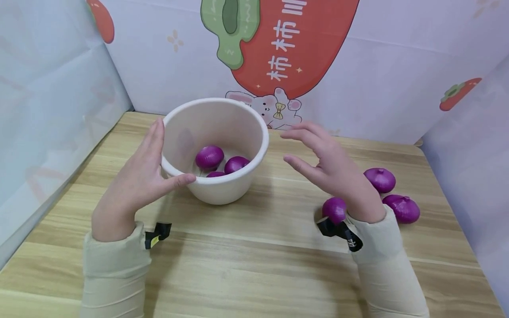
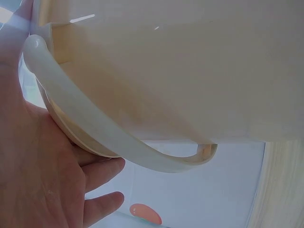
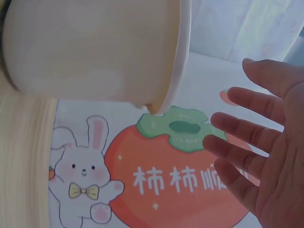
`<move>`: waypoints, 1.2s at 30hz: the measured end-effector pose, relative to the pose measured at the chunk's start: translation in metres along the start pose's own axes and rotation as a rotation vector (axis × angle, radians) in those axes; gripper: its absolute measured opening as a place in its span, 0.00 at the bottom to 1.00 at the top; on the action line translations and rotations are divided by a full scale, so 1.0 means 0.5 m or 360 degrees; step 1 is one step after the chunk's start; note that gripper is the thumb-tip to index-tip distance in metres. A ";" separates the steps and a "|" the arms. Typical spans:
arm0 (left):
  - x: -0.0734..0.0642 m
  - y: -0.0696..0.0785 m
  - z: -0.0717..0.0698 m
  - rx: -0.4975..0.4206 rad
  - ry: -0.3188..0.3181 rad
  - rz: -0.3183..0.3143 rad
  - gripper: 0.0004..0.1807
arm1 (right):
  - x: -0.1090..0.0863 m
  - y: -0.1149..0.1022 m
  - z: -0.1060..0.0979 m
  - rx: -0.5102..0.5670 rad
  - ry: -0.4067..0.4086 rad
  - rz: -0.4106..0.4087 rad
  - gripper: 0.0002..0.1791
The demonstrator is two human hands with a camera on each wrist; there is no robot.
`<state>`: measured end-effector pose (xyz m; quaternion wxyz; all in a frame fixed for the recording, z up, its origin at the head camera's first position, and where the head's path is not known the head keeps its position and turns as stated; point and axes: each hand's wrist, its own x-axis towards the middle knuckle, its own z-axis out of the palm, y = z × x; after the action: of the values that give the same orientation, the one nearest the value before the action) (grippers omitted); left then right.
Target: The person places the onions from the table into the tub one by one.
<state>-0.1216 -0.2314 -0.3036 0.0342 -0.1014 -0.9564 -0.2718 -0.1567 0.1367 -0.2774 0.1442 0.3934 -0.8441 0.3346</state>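
Note:
A white bucket stands on the wooden table with three purple onions visible inside, including one onion near the middle. My left hand rests on the bucket's left side, thumb along the front of the rim and fingers straight along the outside. In the left wrist view, the bucket's handle hangs beside the palm. My right hand hovers right of the bucket, fingers spread and holding nothing. Below its wrist lies an onion, partly hidden by the black wrist strap.
Two more onions, a rear onion and a front onion, lie right of the right wrist on the table. A printed backdrop with a persimmon and rabbit stands behind, with sheeting along both sides.

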 end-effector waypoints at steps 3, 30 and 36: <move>-0.001 0.001 -0.001 0.0016 -0.0016 -0.0017 0.68 | -0.010 0.006 -0.012 -0.0054 -0.0032 0.0044 0.24; -0.001 0.003 0.001 0.0036 -0.0008 -0.0027 0.67 | -0.117 0.068 -0.037 -0.0193 -0.0129 0.0091 0.25; 0.001 0.002 0.001 0.0039 0.0002 -0.0022 0.66 | -0.145 0.083 -0.040 -0.0216 -0.0202 0.0138 0.24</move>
<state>-0.1218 -0.2303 -0.3036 0.0341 -0.0943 -0.9603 -0.2604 -0.1418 0.2109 -0.3181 0.1021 0.3662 -0.8885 0.2569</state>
